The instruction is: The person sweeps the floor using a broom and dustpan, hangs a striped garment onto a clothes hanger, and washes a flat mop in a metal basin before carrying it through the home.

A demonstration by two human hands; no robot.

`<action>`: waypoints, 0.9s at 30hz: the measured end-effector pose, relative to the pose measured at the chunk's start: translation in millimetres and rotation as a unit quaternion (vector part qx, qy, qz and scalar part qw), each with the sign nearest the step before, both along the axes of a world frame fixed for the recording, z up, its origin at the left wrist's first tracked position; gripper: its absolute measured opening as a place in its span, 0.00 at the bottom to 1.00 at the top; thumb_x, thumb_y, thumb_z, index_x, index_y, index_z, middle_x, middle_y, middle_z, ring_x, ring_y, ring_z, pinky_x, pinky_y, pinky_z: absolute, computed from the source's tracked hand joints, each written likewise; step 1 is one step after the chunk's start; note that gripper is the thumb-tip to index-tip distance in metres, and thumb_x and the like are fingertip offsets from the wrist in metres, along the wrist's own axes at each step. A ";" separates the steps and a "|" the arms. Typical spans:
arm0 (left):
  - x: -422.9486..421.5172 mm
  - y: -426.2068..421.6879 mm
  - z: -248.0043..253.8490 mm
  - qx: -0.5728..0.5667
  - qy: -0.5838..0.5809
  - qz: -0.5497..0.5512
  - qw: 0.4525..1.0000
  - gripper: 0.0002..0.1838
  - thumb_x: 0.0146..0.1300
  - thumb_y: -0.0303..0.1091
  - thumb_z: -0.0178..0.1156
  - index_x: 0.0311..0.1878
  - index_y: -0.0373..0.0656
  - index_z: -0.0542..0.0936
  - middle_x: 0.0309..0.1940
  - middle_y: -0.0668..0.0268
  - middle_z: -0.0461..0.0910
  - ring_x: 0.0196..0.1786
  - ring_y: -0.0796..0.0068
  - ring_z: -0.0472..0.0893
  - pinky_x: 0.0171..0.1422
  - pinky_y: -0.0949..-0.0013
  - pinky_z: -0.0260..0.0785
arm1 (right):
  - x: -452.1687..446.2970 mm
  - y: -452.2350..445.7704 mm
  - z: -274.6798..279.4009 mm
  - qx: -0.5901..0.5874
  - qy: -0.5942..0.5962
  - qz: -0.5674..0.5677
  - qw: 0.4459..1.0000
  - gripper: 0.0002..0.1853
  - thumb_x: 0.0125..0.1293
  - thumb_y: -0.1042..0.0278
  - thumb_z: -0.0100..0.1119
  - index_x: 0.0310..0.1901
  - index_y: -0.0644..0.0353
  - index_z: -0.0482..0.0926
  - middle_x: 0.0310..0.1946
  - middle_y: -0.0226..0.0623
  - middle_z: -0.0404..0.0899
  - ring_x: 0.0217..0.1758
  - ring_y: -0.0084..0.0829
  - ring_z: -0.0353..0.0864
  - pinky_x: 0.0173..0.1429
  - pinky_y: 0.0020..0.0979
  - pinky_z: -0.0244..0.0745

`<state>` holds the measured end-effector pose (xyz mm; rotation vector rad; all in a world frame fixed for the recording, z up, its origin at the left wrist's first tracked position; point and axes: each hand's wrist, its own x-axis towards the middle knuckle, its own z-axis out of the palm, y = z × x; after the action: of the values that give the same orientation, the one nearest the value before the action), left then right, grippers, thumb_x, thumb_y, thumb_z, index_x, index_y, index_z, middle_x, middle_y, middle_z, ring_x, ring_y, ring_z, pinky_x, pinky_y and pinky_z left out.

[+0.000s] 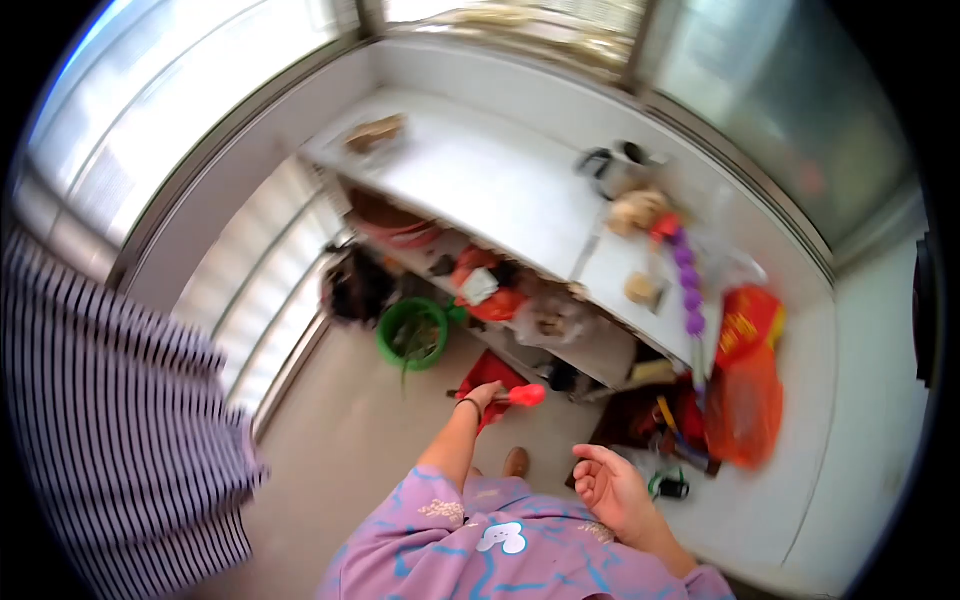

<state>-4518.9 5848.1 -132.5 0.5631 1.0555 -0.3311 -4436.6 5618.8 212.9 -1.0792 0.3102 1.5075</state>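
My left hand [486, 395] reaches forward and down, a dark band at its wrist. Its fingers are closed around a thin handle with a bright red end [526, 395]. Just behind it is a flat red piece [492, 372]; blur hides whether the two are joined. My right hand [612, 488] is raised in front of my body at the right, its fingers loosely curled and holding nothing. Close to that hand, a dark green and black item [670, 487] lies by a brown box [655, 430] of mixed things.
A white counter [480, 170] runs along the windows, with bags on the shelf below. A green bucket [412, 335] holding plant scraps stands on the floor. At right hang red bags [748, 400] and a purple beaded string [687, 280]. A striped cloth [110, 430] hangs at left.
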 end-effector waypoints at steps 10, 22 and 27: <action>-76.8 -19.4 124.4 0.512 0.007 -0.010 0.859 0.31 0.65 0.55 0.45 0.59 0.37 0.72 0.57 0.50 0.73 0.60 0.55 0.72 0.66 0.62 0.60 | -23.0 42.9 -24.4 -0.018 0.052 0.323 0.945 0.09 0.65 0.66 0.51 0.44 0.57 0.75 0.26 0.35 0.79 0.23 0.30 0.77 0.26 0.26 0.72; -365.9 -110.7 340.3 0.793 0.212 0.401 0.407 0.06 0.61 0.30 0.61 0.39 0.39 0.79 0.32 0.61 0.81 0.35 0.75 0.80 0.40 0.71 0.71 | -162.6 81.1 42.1 0.253 -0.205 0.531 0.782 0.10 0.69 0.69 0.47 0.48 0.64 0.71 0.31 0.43 0.80 0.30 0.34 0.83 0.30 0.27 0.77; -517.9 -160.1 491.1 0.811 0.322 0.488 0.034 0.04 0.64 0.28 0.58 0.40 0.39 0.78 0.36 0.67 0.77 0.38 0.77 0.74 0.45 0.74 0.68 | -263.3 132.4 147.1 0.530 -0.351 0.516 0.574 0.12 0.69 0.70 0.50 0.49 0.67 0.75 0.42 0.37 0.79 0.46 0.25 0.78 0.47 0.26 0.78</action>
<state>-5036.8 5687.9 358.6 1.4445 2.0429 2.7094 -4700.0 5751.2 360.0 -0.6633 -1.8971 1.5516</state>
